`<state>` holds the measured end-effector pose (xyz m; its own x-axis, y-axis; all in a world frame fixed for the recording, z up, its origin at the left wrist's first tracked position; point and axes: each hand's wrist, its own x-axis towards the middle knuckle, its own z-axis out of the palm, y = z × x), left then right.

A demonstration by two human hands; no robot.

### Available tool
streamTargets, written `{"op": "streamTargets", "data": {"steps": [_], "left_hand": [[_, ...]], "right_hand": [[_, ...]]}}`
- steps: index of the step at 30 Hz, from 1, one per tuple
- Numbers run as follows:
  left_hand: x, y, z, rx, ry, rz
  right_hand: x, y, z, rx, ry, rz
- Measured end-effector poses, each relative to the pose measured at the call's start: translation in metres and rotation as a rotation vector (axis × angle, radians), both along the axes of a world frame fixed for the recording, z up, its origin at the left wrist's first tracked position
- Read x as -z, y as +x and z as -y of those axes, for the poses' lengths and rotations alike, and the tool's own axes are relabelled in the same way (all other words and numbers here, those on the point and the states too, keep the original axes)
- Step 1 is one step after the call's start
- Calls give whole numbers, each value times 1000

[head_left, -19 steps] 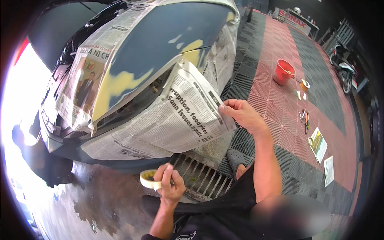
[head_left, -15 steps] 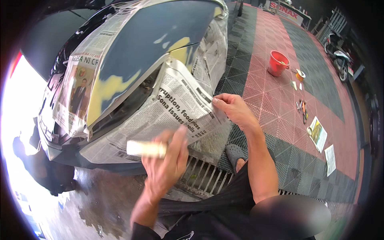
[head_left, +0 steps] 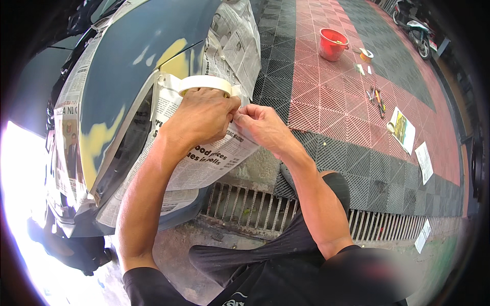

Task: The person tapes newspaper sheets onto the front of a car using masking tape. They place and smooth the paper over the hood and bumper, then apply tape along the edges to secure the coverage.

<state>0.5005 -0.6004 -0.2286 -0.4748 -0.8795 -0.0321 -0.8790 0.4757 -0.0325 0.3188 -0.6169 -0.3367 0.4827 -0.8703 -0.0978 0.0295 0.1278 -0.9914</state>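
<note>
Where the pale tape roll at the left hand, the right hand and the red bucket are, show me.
Pale tape roll (head_left: 205, 81): head view, on its outer band.
Right hand (head_left: 265, 128): head view, middle of the hand.
Red bucket (head_left: 331, 51): head view, outer wall.

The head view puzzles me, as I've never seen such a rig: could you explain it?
There's no machine: these are a person's bare hands, seen from above by a fisheye camera worn on the head, so edges bend. The left hand holds a pale tape roll. The right hand meets it at the newspaper covering part of a vehicle; what its fingertips pinch is unclear. On the tiled floor stand a red bucket and, nearer, small tools.
</note>
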Motion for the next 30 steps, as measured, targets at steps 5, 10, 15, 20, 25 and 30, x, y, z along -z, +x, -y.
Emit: {"op": "streamTargets", "data": {"steps": [5, 10, 15, 20, 25, 30], "left_hand": [[2, 2, -4, 130, -150, -60], [18, 20, -8, 118, -228, -175], [34, 19, -5, 178, -328, -201], [37, 21, -8, 144, -314, -91], [41, 26, -21, 170, -603, -184], [22, 48, -85, 116, -850, -308]], "right_hand": [[10, 3, 5, 38, 120, 98], [12, -7, 1, 55, 128, -60], [57, 3, -19, 113, 14, -64], [91, 14, -48, 231, 326, 208], [105, 19, -92, 173, 410, 692], [115, 50, -91, 366, 449, 678]]}}
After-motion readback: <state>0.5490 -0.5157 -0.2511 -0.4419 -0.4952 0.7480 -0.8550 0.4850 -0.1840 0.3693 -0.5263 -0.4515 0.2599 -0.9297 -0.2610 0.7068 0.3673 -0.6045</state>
